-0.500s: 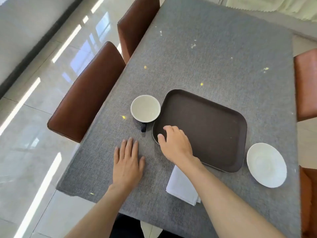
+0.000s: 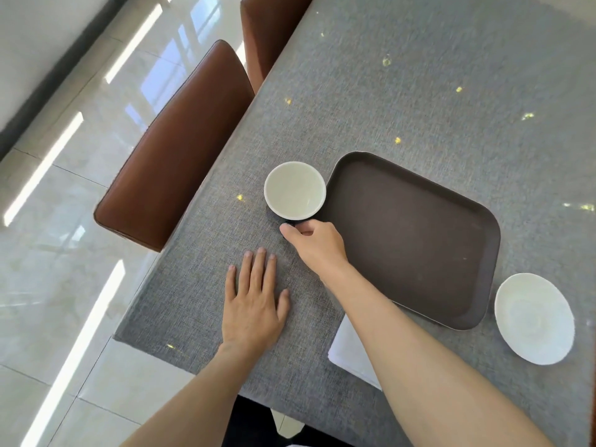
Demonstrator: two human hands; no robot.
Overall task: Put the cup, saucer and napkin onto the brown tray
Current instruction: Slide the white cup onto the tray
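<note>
A cup, white inside and dark outside, stands on the grey table just left of the empty brown tray. My right hand reaches across to the cup's near side, fingers curled around its dark handle, which is mostly hidden. My left hand lies flat on the cloth, fingers spread, holding nothing. A white saucer sits on the table right of the tray's near corner. A white folded napkin lies near the table's front edge, partly under my right forearm.
The grey tablecloth stretches far beyond the tray. Two brown leather chairs stand along the table's left edge, over a glossy tiled floor. The table's near edge runs close below my left wrist.
My right hand has moved left from the tray's near-left corner to the cup's handle and closed on it. The left hand has stayed flat. The view has shifted slightly.
</note>
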